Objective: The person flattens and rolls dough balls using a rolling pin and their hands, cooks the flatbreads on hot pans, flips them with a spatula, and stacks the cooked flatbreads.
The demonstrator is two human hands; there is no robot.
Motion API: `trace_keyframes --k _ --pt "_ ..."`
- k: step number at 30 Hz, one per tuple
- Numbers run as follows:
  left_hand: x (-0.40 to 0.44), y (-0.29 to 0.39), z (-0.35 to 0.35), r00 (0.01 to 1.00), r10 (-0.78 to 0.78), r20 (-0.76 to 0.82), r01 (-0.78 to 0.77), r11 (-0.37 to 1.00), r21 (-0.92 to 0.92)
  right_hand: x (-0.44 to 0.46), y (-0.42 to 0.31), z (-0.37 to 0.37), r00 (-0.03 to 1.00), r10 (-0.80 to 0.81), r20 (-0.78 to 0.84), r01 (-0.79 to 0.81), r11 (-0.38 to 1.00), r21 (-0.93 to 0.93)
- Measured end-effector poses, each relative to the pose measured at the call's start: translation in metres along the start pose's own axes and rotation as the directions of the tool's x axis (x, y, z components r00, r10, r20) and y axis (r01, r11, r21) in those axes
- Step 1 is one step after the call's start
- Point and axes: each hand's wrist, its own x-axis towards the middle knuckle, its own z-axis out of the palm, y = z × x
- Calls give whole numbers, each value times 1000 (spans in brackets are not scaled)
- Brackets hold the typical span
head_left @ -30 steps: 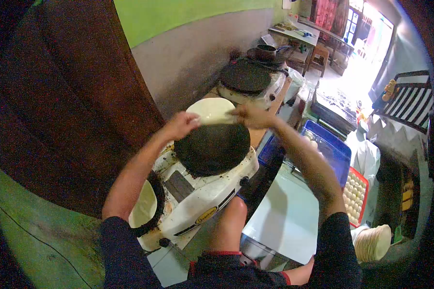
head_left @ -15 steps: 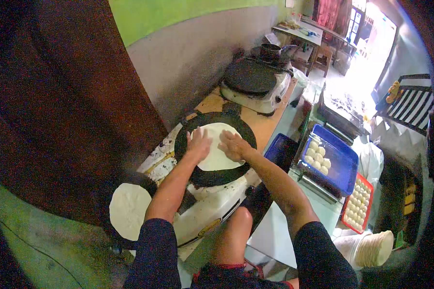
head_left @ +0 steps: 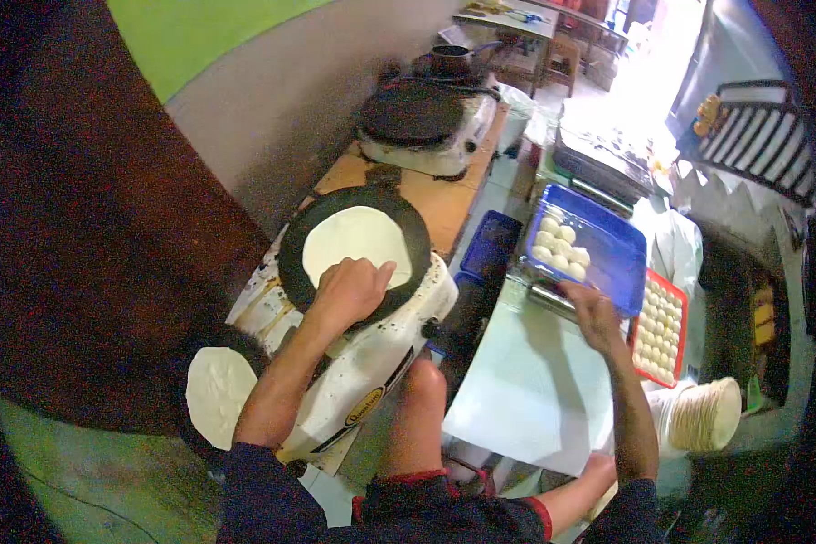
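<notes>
A round flat sheet of dough (head_left: 354,240) lies on the dark pan (head_left: 292,258) of the white stove (head_left: 358,385). My left hand (head_left: 352,288) is over the sheet's lower edge, fingers curled; what they pinch, if anything, is hidden. To the right, my right hand (head_left: 594,313) hovers, fingers apart and empty, near the front edge of a blue tray (head_left: 616,263). Dough balls (head_left: 560,247) sit at that tray's left side. A second dough sheet (head_left: 219,394) rests on another dark pan at the lower left.
Behind stands another stove (head_left: 417,159) with a dark plate. A red tray (head_left: 680,349) of dough balls and a stack of round pieces (head_left: 703,417) are at the right. A white work surface (head_left: 526,381) lies below the blue tray. A blue basin (head_left: 494,245) is between.
The dough sheet went from being held over the pan to lying on it. My right hand has left it and moved right toward the blue tray. My left hand has curled at its lower edge.
</notes>
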Motion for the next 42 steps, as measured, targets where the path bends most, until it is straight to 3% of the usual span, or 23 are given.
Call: trace_keyframes --k 1,3,5,6,7,8,9,11,14,16,18,21,23,24,26,29,30,32,33,35,38,41,42 --pt "0 25 -2 1000 22 0 -22 991 -131 -18 35 -15 984 154 -85 -155 988 -10" --pt "18 76 47 989 144 23 -113 856 -504 -53 102 -32 937 275 -217 -268 961 59" --pt "73 118 162 990 139 -33 -121 696 -708 -80 111 -40 887 334 -318 -260 932 254" --pt "97 139 195 997 75 -21 -68 717 -694 -88 142 -26 881 338 -332 -178 885 429" --pt "121 156 225 1000 4 -11 -11 736 -677 -98 125 -38 898 355 -260 -234 885 402" --pt "149 152 257 987 12 159 112 656 -746 -108 115 -44 914 321 -248 -220 906 362" --pt "133 173 241 981 -143 131 194 724 -662 -115 113 -51 931 281 -232 -200 926 320" --pt "147 165 261 944 -135 300 308 680 -665 -131 120 -67 919 320 -231 -218 899 379" --pt "138 142 280 958 -170 229 279 733 -621 -139 139 -80 877 434 -205 -288 818 498" --pt "105 126 274 972 -180 149 232 809 -541 -131 173 -78 855 463 -232 -281 791 543" --pt "36 136 239 950 -208 231 309 549 -777 -106 174 -81 873 422 -244 -263 829 493" --pt "-15 117 249 892 -359 274 429 483 -763 -48 179 -74 892 352 -283 -215 883 417" --pt "-47 136 214 850 -434 299 513 552 -658 1 189 -58 897 391 -208 -237 821 519" --pt "-56 123 225 872 -434 226 483 689 -540 26 197 -47 896 406 -182 -267 818 509" --pt "-65 146 206 917 -382 112 389 800 -456 76 209 -26 892 442 -100 -362 827 429" --pt "-48 142 259 985 -12 -173 -27 974 -225 123 195 -6 814 580 17 -576 805 138" --pt "-42 146 273 992 75 -102 -93 978 -185 134 189 -1 770 637 38 -638 770 23" --pt "-31 158 291 971 234 53 -226 966 -124 156 192 12 806 586 79 -580 810 -90" --pt "-26 163 293 971 224 87 -214 970 -112 161 193 19 821 560 105 -544 826 -148" --pt "-10 178 292 967 207 150 -195 977 -92 151 200 23 879 477 2 -469 862 191" --pt "17 182 289 965 263 14 -262 964 -45 135 177 8 826 549 -129 -405 737 541" --pt "39 182 295 972 224 69 -216 971 -101 94 134 -34 826 508 -245 -140 605 784" --pt "44 182 299 968 250 -11 -249 964 -91 78 131 -40 885 419 -204 -144 662 735"
